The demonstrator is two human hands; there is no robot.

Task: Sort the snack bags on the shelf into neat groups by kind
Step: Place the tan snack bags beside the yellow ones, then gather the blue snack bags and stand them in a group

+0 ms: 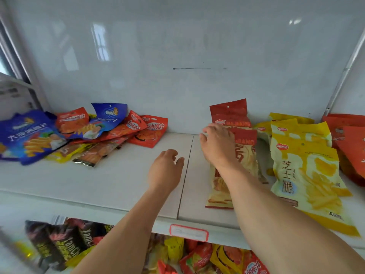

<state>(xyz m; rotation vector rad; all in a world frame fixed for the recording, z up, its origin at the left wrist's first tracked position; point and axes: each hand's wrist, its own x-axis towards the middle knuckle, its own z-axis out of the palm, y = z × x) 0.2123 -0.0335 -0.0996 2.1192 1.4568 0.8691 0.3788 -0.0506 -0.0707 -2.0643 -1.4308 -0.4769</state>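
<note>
White laminate shelf (98, 175) is seen from above; the right hand (218, 143) is laid, fingers spread, on red-topped cream snack bags (245, 155), whose long axis runs front to back. The left hand (166, 171) is held loosely curled and empty; the mixed heap of blue and orange bags (79, 133) lies leftward, nearer it.

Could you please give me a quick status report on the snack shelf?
Right hand flat on red-topped bags. Left hand open over bare shelf, holding nothing. Mixed pile at left unsorted. Nothing in the way.
</note>
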